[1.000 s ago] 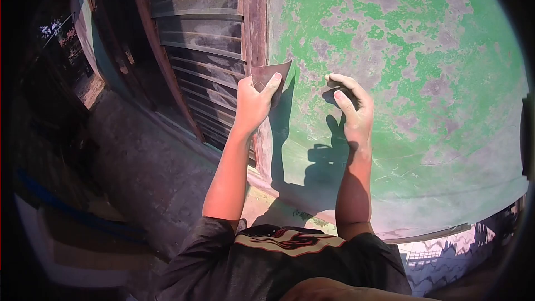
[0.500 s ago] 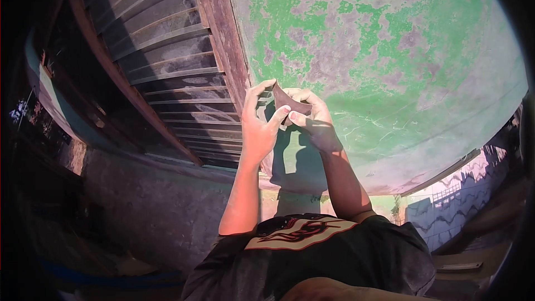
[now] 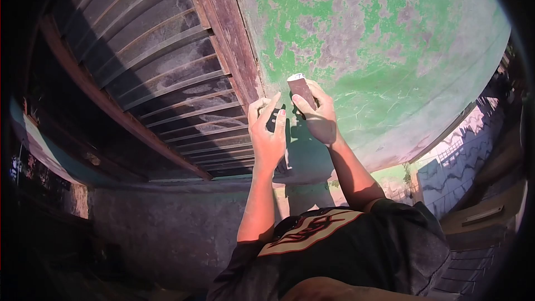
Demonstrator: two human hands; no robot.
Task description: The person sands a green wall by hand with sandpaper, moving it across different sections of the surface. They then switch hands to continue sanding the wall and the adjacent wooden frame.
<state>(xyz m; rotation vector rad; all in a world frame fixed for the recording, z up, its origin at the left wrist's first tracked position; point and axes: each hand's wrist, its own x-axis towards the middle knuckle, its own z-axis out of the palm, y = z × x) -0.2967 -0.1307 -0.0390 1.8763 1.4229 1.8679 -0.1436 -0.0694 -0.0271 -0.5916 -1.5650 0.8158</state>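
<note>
Brown sandpaper [image 3: 301, 92], seemingly folded, is held in the closed grip of the right hand [image 3: 321, 118] | left hand [image 3: 267, 136]: fingers parted, nothing seen held | green wall [image 3: 390, 95]: paint worn off in patches, much left; sanding progress cannot be told.

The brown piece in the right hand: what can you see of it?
The brown piece is small, matt and flat-faced, perhaps folded sandpaper, with a pale top end. The right hand grips it, thumb low on the near face, tilted slightly leftward before the green wall. The left hand is apart from it.
</note>
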